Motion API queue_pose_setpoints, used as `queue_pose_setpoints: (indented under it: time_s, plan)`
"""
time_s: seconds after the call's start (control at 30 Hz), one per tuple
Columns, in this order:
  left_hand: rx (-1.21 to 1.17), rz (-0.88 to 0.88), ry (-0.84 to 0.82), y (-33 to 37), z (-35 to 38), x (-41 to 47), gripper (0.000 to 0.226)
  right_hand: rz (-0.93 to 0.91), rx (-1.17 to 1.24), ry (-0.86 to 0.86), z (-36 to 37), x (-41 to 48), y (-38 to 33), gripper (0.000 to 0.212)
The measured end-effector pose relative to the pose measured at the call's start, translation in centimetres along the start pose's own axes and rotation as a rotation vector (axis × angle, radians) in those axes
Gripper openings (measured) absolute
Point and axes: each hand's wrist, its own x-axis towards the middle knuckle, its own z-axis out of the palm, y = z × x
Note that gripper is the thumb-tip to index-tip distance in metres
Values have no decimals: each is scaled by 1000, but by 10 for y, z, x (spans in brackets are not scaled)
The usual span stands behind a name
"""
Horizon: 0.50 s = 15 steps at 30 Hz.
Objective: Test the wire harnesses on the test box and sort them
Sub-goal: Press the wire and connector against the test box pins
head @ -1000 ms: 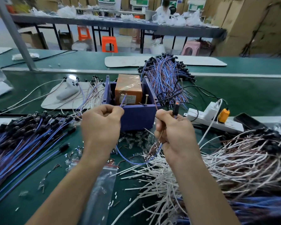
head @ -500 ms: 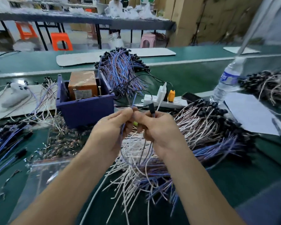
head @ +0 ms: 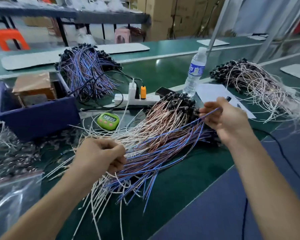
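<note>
While the purple test box [head: 38, 118] sits on the left, the left hand [head: 100, 156] is curled over the near end of the wire pile [head: 163, 135] on the green surface [head: 180, 179]. I cannot tell if its grip has a wire. The right hand [head: 227, 118] has its grip pinched on one blue wire harness [head: 211, 112]. The wire slants down and left to the pile, so this hand looks set to drop it there.

Both bare forearms reach forward, spread apart. The left hand [head: 100, 156] is curled into a fist with its back up; whether it holds anything cannot be told. The right hand [head: 227, 122] is farther forward and well to the right of the left hand, thumb and fingertips pinching a blue wire harness [head: 209, 113] that trails to its left.
</note>
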Motion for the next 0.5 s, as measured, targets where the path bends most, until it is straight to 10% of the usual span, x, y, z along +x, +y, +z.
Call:
queue_pose_setpoints:
  time_s: [0.23, 0.5]
  plan:
    - [831, 324, 94, -9, 18, -12, 10, -285, -1086, 213, -32, 39, 23, 60]
    - [1129, 530, 201, -21, 30, -14, 20, -439, -1342, 357, -20, 38, 36, 65]
